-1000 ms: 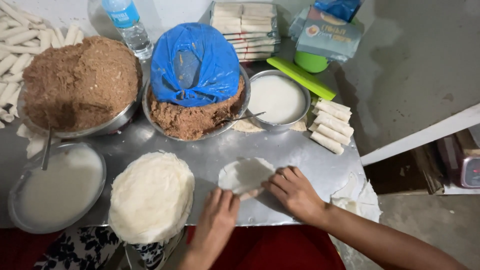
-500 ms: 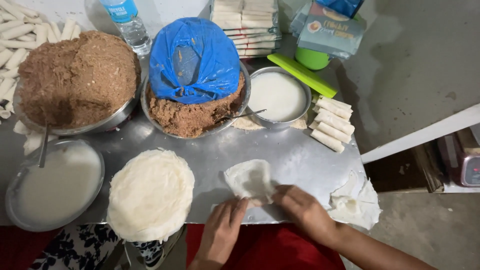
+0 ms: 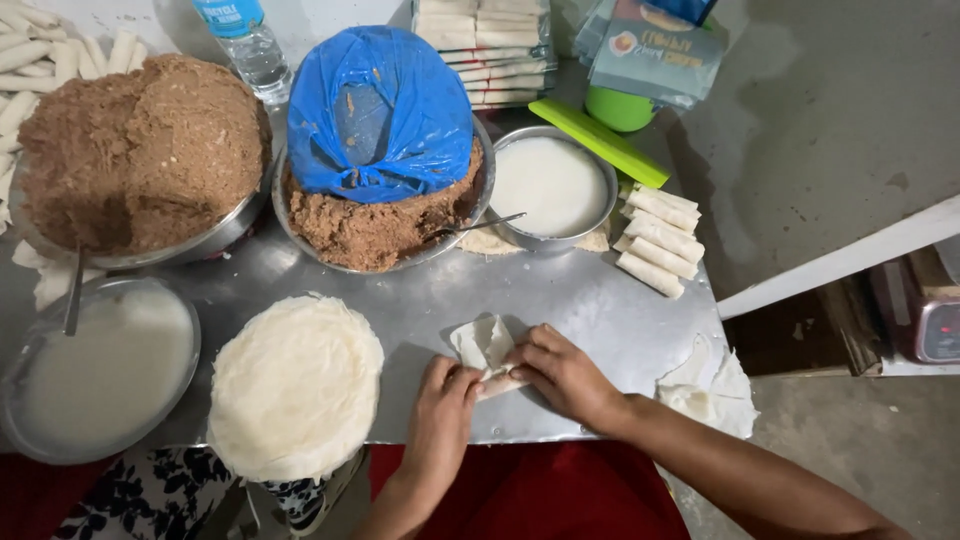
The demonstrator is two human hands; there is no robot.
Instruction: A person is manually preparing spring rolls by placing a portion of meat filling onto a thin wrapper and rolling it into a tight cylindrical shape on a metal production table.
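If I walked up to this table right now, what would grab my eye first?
Probably the bright blue plastic bag sitting on brown filling in the middle metal bowl, with a bigger heaped mound of brown filling to its left. Near the front edge, the left hand and right hand press on a small folded wrapper, beside a round stack of pale wrappers. Finished rolls lie in a row at the right.
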